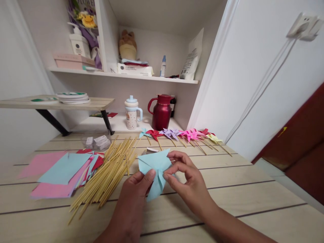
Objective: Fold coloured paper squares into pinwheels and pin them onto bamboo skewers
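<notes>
Paper pinwheel (155, 162), light blue, and right at the centre of the action! Sits up just above the plank tabletop (227, 211), held between both hands. Shows pointed corners spreading outward, with folds gathered toward the middle. On one side, a grip from the left hand (134, 190), with thumb pressed on the front of the paper and fingers mostly out of sight behind. On the other, a delicate pinch from the right hand (190, 180), with thumb and index fingertip together near the folds and the other fingers bent by the paper's edge. Over to the left, a loose heap of thin wooden sticks (108, 175), lying at a slant across the planks. Beside that, coloured paper sheets (64, 168), light blue over pink, with red peeking out. Just behind, small white packs (102, 142). And look at the far edge: a row of stick-mounted pinwheels (191, 135), running from light blue through red, lavender and pink to pale yellow. Behind those, a dark-red jug (162, 113), near a speckled cup (131, 118) with light-blue handle. Up on the shelf (157, 78), a brown plush toy (128, 44) and a blue-capped bottle (163, 68).
</notes>
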`<state>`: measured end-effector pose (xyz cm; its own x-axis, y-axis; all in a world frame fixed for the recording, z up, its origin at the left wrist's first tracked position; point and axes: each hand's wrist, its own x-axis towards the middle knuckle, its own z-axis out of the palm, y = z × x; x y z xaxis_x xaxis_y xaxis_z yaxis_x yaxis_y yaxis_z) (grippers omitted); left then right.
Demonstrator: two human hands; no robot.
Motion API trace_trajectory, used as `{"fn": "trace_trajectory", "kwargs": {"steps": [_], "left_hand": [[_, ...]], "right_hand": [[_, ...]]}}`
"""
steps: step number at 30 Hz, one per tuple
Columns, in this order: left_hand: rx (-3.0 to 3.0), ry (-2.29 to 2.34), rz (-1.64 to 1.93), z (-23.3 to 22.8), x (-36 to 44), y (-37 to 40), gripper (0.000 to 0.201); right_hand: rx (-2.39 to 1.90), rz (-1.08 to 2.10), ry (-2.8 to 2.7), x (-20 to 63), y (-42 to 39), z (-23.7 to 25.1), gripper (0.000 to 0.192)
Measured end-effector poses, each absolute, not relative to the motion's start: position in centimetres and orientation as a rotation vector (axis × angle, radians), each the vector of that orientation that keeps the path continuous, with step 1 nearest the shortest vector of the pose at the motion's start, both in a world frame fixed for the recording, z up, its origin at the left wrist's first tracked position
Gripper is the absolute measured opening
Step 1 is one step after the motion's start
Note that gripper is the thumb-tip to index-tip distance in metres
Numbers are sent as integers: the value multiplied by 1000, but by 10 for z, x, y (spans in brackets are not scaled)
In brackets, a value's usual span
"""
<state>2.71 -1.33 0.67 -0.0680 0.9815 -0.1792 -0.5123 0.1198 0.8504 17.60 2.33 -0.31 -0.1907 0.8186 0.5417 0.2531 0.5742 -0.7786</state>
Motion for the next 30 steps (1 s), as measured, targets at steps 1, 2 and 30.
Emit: {"fn": "trace_trajectory", "kwargs": {"steps": [1,2,30], "left_hand": [[655,950,1378,7,27,-13,19],[658,944,1374,7,27,-13,18],[961,1335,1383,3,25,-8,19]], "right_hand": [[-893,665,-1728,176,23,-3,10],[-894,672,-1726,176,24,-4,9],[-862,658,-1731,178,19,0,3]]}}
